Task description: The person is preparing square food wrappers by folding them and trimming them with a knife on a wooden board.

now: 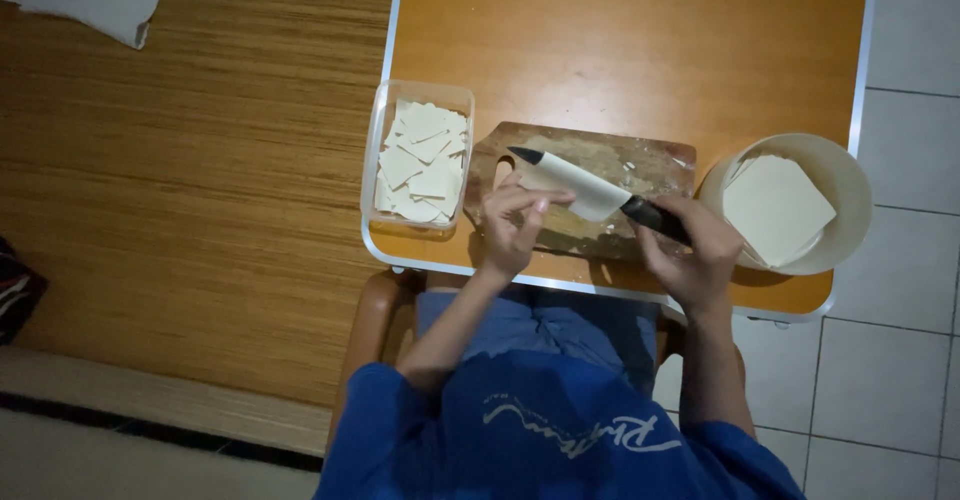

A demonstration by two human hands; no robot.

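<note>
My right hand point(700, 255) has its fingers clenched on the black handle of the knife point(590, 188), blade across the wooden cutting board point(640, 165) on the counter point(620, 40). My left hand point(512, 225) pinches the blade, fingers closed.

White-bladed knife point(590, 188) tilted above wooden board point(640, 165).

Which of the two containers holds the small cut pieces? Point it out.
The clear rectangular tub, left of the wooden cutting board, holds the small cut squares. The round white bowl to the right holds large uncut sheets instead.
</note>
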